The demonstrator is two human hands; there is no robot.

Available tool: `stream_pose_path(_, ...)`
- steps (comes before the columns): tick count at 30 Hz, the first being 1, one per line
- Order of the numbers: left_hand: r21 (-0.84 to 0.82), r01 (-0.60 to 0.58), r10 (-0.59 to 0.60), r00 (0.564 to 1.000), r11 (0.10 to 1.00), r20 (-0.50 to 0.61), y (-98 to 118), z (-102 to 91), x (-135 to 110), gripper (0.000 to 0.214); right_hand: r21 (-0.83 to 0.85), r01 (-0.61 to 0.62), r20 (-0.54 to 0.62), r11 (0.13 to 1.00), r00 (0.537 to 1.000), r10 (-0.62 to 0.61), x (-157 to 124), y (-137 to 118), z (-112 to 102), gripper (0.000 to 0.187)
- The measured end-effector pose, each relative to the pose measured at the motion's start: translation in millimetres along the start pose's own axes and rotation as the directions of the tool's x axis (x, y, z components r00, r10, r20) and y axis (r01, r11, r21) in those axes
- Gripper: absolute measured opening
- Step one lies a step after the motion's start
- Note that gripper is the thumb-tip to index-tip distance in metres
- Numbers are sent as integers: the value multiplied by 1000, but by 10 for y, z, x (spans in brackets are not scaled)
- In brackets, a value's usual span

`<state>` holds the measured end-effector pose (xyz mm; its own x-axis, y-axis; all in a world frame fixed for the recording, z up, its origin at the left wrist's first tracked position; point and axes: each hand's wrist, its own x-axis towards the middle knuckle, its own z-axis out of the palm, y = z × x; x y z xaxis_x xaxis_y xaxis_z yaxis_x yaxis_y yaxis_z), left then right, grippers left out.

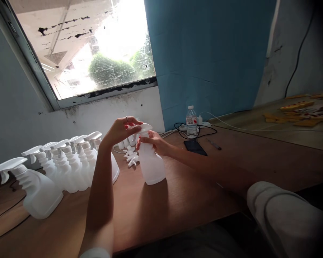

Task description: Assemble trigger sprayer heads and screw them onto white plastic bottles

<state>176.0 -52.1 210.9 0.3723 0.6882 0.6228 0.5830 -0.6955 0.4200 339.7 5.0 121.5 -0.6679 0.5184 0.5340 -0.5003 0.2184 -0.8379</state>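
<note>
A white spray bottle [152, 166] stands on the brown table in front of me, tilted slightly, with its trigger head [145, 127] on the neck. My left hand [122, 129] is closed around the trigger head from above and the left, a ring on one finger. Lower down, my right hand [156, 142] grips the bottle by its neck. Some of the fingers on both hands are hidden behind the bottle and its head. Just behind the hands lie several loose white trigger parts [131, 156].
Several white spray bottles [72, 165] with heads stand in a row at left, one bottle [41, 193] nearer me. A water bottle [191, 122], black cable [210, 134], phone [195, 147] and small knife-like tool [214, 144] are at right. A window [104, 50] is behind.
</note>
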Motion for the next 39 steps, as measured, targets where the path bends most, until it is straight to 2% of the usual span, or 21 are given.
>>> stream_pose_path(2,152,-83,87,996,985,-20,84,-58,-41,25,16,-50,53,999,997,49,15,-30,-34,38)
stream_pose_path(4,255,-162,192,977,953,-96,214,-113,-105,24,43,-137,116,990,985,131,23,-67,-52,38)
stream_pose_path(7,289,-203,274,934,936,-232,431,-189,-236,20,49,-229,172,972,961,218,16,-117,-52,39)
stream_pose_path(12,277,-158,249,909,948,-335,630,-290,-431,15,-138,-196,97,971,973,210,-23,-147,-6,40)
stream_pose_path(16,295,-94,200,914,951,-352,642,-339,-491,16,-106,-192,124,976,971,205,-42,-156,38,47)
stream_pose_path(18,283,-72,179,910,957,-374,632,-360,-502,16,-95,-167,93,981,980,176,-42,-149,57,44)
stream_pose_path(21,264,-62,170,897,962,-409,606,-381,-501,17,-85,-117,128,989,983,128,-39,-121,79,38)
stream_pose_path(24,283,-62,161,926,957,-343,565,-360,-466,20,-78,-80,148,994,985,91,-50,-106,105,33)
stream_pose_path(27,338,-77,123,985,938,-118,521,-284,-397,27,-86,-97,182,991,977,112,-86,-128,152,35)
stream_pose_path(28,357,-82,105,993,930,-46,508,-253,-371,28,-103,-114,191,988,973,132,-99,-140,172,38)
stream_pose_path(30,382,-86,82,996,920,26,484,-195,-325,27,-186,-138,180,973,969,171,-117,-165,212,39)
stream_pose_path(31,386,-85,80,996,918,29,473,-173,-306,25,-241,-119,147,963,977,157,-120,-178,230,39)
stream_pose_path(32,385,-81,78,997,919,24,463,-156,-290,24,-294,-60,74,954,994,85,-120,-192,246,38)
stream_pose_path(33,376,-73,74,997,924,13,453,-146,-276,23,-347,38,-35,937,998,-54,-121,-209,263,38)
stream_pose_path(34,360,-62,67,998,931,-3,443,-141,-264,23,-406,164,-158,899,956,-246,-127,-232,282,38)
stream_pose_path(35,341,-46,59,998,939,-27,435,-138,-253,23,-471,300,-264,830,849,-457,-142,-261,308,37)
stream_pose_path(36,324,-28,51,997,946,-62,431,-135,-242,23,-539,416,-325,733,700,-636,-168,-297,346,35)
stream_pose_path(37,307,-8,45,992,952,-114,431,-131,-230,23,-606,497,-316,621,566,-761,-205,-337,401,31)
stream_pose_path(38,293,9,47,982,956,-183,439,-122,-218,23,-665,547,-237,509,492,-838,-252,-376,474,25)
stream_pose_path(39,286,23,56,963,958,-264,454,-110,-206,23,-704,584,-107,405,477,-872,-302,-408,566,18)
